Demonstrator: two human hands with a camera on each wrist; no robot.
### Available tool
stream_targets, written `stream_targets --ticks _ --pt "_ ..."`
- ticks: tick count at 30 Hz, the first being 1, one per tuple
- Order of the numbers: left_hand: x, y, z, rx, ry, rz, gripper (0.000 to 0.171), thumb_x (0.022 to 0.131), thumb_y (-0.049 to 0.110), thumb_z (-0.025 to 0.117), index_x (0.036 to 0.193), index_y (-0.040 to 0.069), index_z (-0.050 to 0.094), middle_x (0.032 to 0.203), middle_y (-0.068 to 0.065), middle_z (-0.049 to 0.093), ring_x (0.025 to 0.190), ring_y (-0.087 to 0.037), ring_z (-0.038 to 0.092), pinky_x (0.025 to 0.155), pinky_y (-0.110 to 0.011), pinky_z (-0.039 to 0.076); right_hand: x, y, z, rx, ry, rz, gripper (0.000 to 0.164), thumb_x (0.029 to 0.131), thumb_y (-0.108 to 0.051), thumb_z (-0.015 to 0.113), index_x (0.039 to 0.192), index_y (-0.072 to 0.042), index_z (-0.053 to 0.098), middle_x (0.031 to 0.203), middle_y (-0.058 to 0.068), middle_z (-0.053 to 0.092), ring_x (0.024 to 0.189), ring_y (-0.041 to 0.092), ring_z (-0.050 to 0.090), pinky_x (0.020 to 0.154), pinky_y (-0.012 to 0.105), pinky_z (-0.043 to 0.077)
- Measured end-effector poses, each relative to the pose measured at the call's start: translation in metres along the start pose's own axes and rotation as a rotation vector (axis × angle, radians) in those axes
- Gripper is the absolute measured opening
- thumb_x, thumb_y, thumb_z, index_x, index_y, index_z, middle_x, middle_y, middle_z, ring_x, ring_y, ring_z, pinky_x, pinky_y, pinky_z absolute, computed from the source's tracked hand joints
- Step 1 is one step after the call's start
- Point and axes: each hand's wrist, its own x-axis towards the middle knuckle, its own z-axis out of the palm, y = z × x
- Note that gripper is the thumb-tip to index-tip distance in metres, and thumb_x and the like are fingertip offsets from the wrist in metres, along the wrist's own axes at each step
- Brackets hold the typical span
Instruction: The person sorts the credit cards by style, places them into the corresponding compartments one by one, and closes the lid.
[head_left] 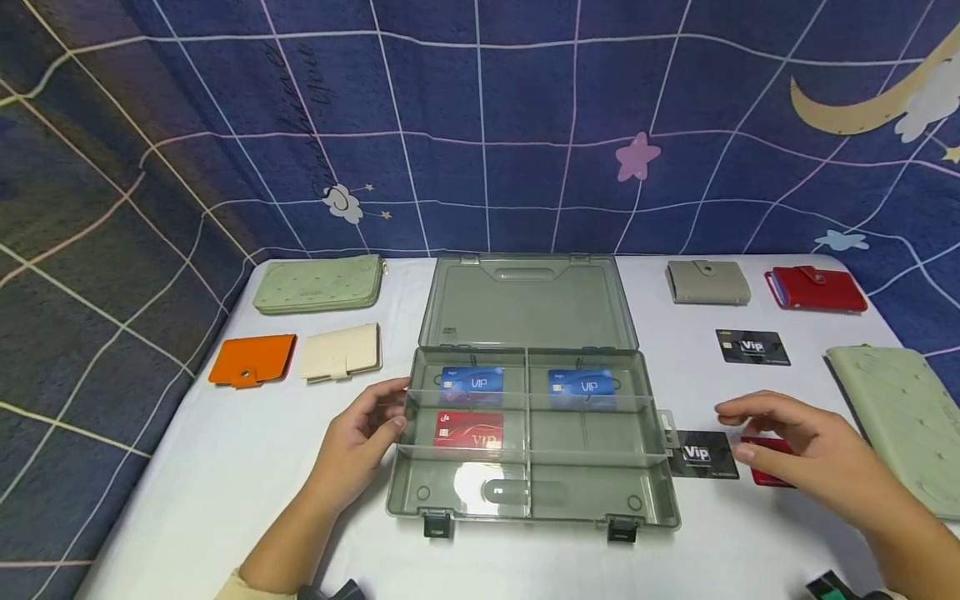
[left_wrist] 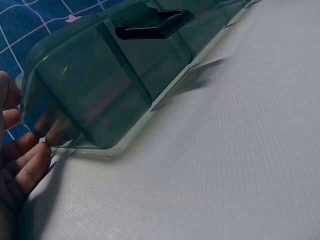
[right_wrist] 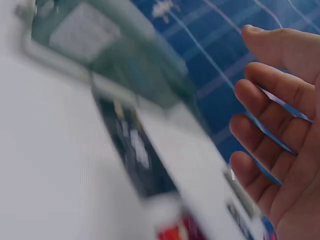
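Observation:
A clear grey-green plastic storage box stands with its lid laid back. Two blue VIP cards sit in its far compartments, one per side, and a red VIP card in the middle left one. My left hand rests against the box's left side; in the left wrist view its fingertips touch the outer wall. To the right, my right hand hovers with loose, parted fingers and holds nothing. Beneath and beside it are a black Vip card and a partly covered red card.
At left lie a green wallet, an orange card holder and a cream one. At right are a grey holder, a red holder, another black card and a large green wallet. A patterned curtain hangs behind.

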Motion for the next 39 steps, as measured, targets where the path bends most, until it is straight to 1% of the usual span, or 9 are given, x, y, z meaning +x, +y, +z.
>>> stream_targets --ticks 14,17,20,22,25,26,31,34,39 --pt "0.003 0.002 0.002 0.001 -0.006 0.001 0.048 0.099 -0.003 0.063 0.145 0.009 0.063 0.127 -0.010 0.071 0.109 -0.026 0.068 0.093 -0.019 0.054 -0.068 0.075 -0.024 -0.194 0.140 0.304 0.055 0.097 -0.010 0.080 0.146 0.001 0.058 0.127 -0.036 0.049 0.117 -0.023 0.038 0.092 -0.005 0.031" --pt "0.002 0.002 0.002 0.010 0.001 0.001 0.048 0.098 -0.003 0.063 0.145 0.010 0.063 0.126 -0.010 0.071 0.108 -0.025 0.068 0.093 -0.019 0.054 -0.065 0.079 -0.027 -0.251 0.119 0.299 0.058 0.097 -0.013 0.080 0.148 0.001 0.057 0.138 -0.016 0.055 0.127 -0.018 0.036 0.094 -0.007 0.024" --pt "0.002 0.002 0.002 0.014 0.004 0.001 0.048 0.098 -0.003 0.064 0.145 0.009 0.063 0.126 -0.010 0.071 0.108 -0.024 0.068 0.093 -0.019 0.054 -0.060 0.079 -0.028 -0.319 0.062 0.323 0.064 0.095 -0.017 0.083 0.151 -0.001 0.054 0.147 0.015 0.053 0.147 0.016 0.037 0.092 -0.009 0.016" --pt "0.002 0.003 0.002 0.013 0.004 0.000 0.048 0.098 -0.003 0.064 0.145 0.009 0.063 0.126 -0.011 0.071 0.108 -0.025 0.068 0.093 -0.019 0.054 -0.056 0.078 -0.029 -0.348 0.017 0.339 0.069 0.093 -0.017 0.085 0.152 0.000 0.053 0.149 0.030 0.048 0.142 0.045 0.034 0.116 0.007 0.023" --pt "0.002 0.003 0.002 0.010 0.002 -0.002 0.048 0.098 -0.003 0.064 0.145 0.009 0.064 0.126 -0.011 0.071 0.108 -0.025 0.068 0.093 -0.019 0.054 -0.049 0.075 -0.028 -0.406 -0.019 0.337 0.073 0.087 -0.015 0.089 0.150 -0.001 0.054 0.147 0.033 0.047 0.132 0.057 0.034 0.126 0.058 0.029" --pt "0.002 0.003 0.002 0.011 0.003 -0.003 0.048 0.098 -0.003 0.064 0.144 0.009 0.064 0.126 -0.011 0.071 0.108 -0.025 0.068 0.093 -0.019 0.054 -0.047 0.074 -0.028 -0.418 -0.016 0.317 0.073 0.085 -0.013 0.090 0.148 -0.001 0.056 0.146 0.033 0.049 0.131 0.055 0.036 0.127 0.059 0.026" --pt "0.001 0.002 0.002 0.018 0.011 -0.009 0.048 0.098 -0.003 0.064 0.145 0.009 0.064 0.126 -0.010 0.071 0.108 -0.025 0.068 0.092 -0.019 0.054 -0.041 0.069 -0.027 -0.435 0.017 0.192 0.062 0.078 -0.012 0.095 0.134 -0.004 0.069 0.133 0.025 0.060 0.124 0.013 0.044 0.100 0.000 0.019" --pt "0.000 0.002 0.002 0.020 0.014 -0.012 0.048 0.098 -0.003 0.064 0.145 0.009 0.064 0.125 -0.010 0.071 0.107 -0.024 0.068 0.092 -0.019 0.054 -0.037 0.069 -0.027 -0.434 0.012 0.159 0.058 0.074 -0.010 0.097 0.127 -0.006 0.071 0.127 0.022 0.063 0.115 0.003 0.042 0.085 -0.004 0.017" --pt "0.000 0.001 0.001 0.019 0.017 -0.011 0.048 0.098 -0.004 0.064 0.144 0.008 0.064 0.125 -0.011 0.071 0.107 -0.024 0.068 0.092 -0.019 0.054 -0.027 0.065 -0.030 -0.443 -0.062 0.238 0.058 0.072 -0.011 0.098 0.122 -0.003 0.069 0.123 0.020 0.064 0.109 0.030 0.051 0.082 -0.003 0.028"
